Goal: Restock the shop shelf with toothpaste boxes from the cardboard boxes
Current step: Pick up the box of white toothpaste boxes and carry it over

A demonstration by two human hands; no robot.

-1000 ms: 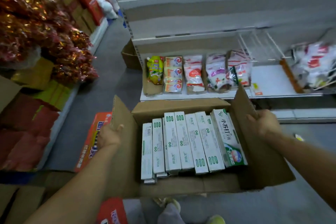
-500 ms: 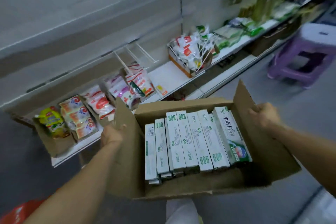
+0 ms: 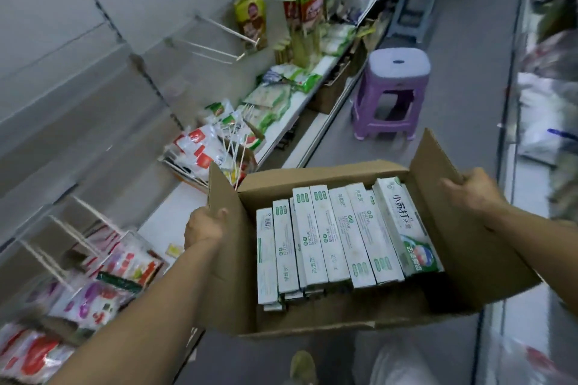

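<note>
I carry an open brown cardboard box [image 3: 316,320] in front of me, above the aisle floor. Inside it, several white and green toothpaste boxes [image 3: 337,237] lie side by side in a row. My left hand [image 3: 203,226] grips the left flap of the box. My right hand [image 3: 475,189] grips the right flap. The white shop shelf [image 3: 175,212] runs along my left, with a bare stretch of board just beyond my left hand.
Bagged goods fill the shelf at lower left [image 3: 103,284] and further along [image 3: 206,147]. Wire pegs [image 3: 219,50] stick out from the back panel. A purple plastic stool [image 3: 391,94] stands in the aisle ahead. More shelving lines the right side.
The view has swung right along the aisle while I carry the box. The stool has come closer and the snack packs have slid to the lower left. Both hands keep their grip.
</note>
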